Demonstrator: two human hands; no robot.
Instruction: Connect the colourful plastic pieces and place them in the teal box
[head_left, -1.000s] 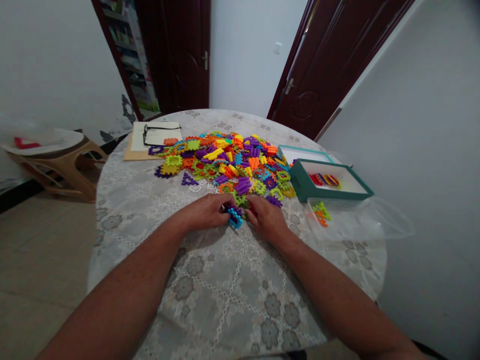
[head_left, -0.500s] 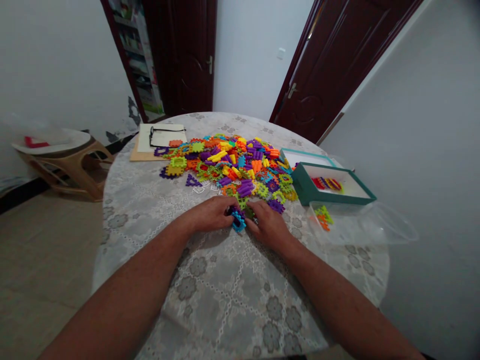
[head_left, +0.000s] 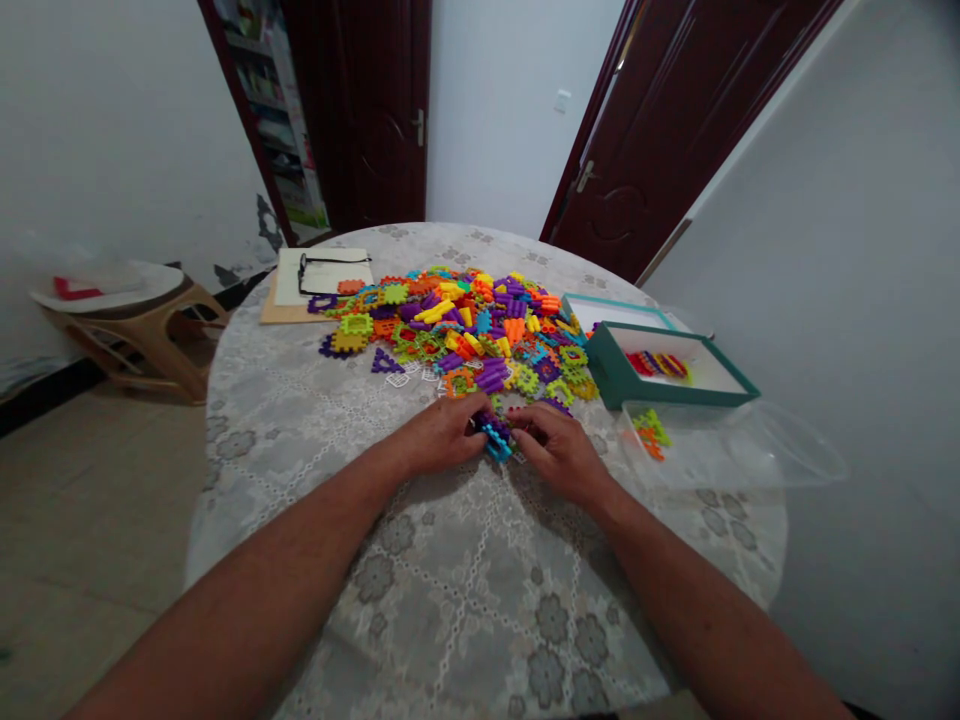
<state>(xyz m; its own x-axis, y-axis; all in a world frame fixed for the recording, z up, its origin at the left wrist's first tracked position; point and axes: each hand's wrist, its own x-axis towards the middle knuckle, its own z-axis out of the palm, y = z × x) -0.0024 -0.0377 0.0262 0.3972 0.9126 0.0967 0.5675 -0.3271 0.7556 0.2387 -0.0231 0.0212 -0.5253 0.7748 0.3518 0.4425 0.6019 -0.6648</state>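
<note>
Left hand [head_left: 448,435]: pinching blue piece [head_left: 498,444]
Right hand [head_left: 564,450]: curled beside it, grip unclear
Piece's place: between hands, nearer left; long axis unclear

There are two hands, one left hand [head_left: 450,435] and one right hand [head_left: 566,452], with one blue piece [head_left: 496,446] between them. One pile of plastic pieces [head_left: 480,325] runs to dozens, too tangled to count exactly. There is one green box [head_left: 609,372], and one clear tray [head_left: 739,455] with at least one orange piece [head_left: 651,446]. One pair of glasses [head_left: 301,274], one table [head_left: 450,620], one stool [head_left: 165,340], two doors [head_left: 697,120] and one wall switch [head_left: 562,101] are visible.
</note>
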